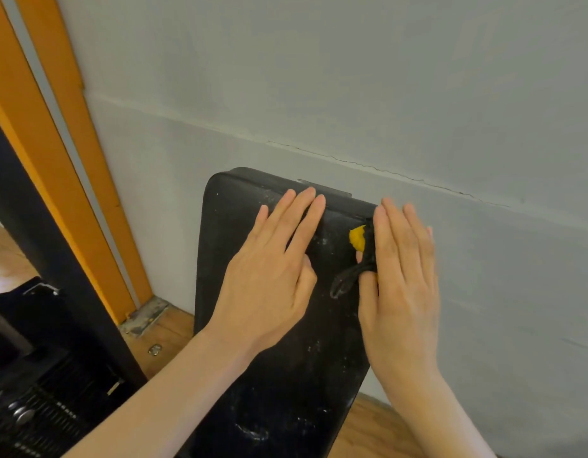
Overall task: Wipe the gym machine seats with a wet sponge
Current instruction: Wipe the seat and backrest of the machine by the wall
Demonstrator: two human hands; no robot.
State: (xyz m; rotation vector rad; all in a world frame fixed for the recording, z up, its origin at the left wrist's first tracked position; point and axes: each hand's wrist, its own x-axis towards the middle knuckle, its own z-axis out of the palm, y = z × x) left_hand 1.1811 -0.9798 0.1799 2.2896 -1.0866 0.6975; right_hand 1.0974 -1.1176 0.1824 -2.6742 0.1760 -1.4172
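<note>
The right hand (400, 279), fingers straight, presses the sponge (360, 241) at the seat's (279, 375) right edge; the seat's long axis runs toward the wall. The left hand (273, 269) lies flat beside it.

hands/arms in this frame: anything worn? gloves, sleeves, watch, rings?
Nothing worn that shows. The left hand and right hand are bare, with no gloves, and no rings show on the fingers in view. Both forearms are bare from the wrist down to the bottom edge of the frame: no sleeves, watch or wristband. Fingernails short and unpainted where visible.
</note>
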